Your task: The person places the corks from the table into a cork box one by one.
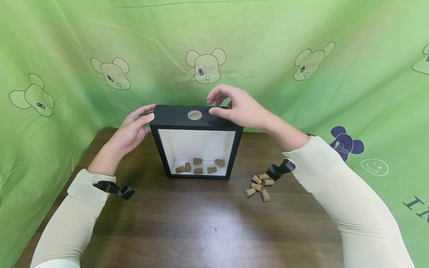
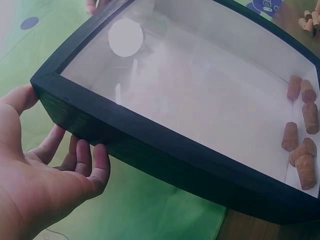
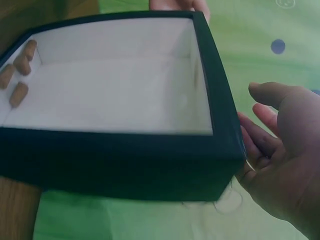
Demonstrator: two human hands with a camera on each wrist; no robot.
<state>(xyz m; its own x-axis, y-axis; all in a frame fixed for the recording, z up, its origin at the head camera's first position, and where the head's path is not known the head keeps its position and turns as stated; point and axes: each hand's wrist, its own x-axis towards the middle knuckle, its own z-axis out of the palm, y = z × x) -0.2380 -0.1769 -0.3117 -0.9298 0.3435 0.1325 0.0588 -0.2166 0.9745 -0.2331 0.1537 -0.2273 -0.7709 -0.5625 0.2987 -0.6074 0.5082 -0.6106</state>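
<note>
A black-framed display box [image 1: 195, 129] with a white interior stands upright on the table, with a round hole [image 1: 194, 115] in its top. Several corks [image 1: 197, 170] lie on its floor behind the clear front. My left hand [image 1: 129, 130] holds the box at its upper left corner, and in the left wrist view the thumb and fingers span the side panel. Over the right end of the box's top is my right hand [image 1: 242, 106], fingers bent and thumb apart, nothing between them. In the right wrist view that hand [image 3: 285, 150] is beside the box's corner.
A loose pile of several corks [image 1: 256, 187] lies on the brown wooden table [image 1: 187, 223], right of the box and below the right wrist. Behind the table hangs a green curtain [image 1: 161, 44] with printed bear heads. Each sleeve carries a black wrist mount [image 1: 115, 189].
</note>
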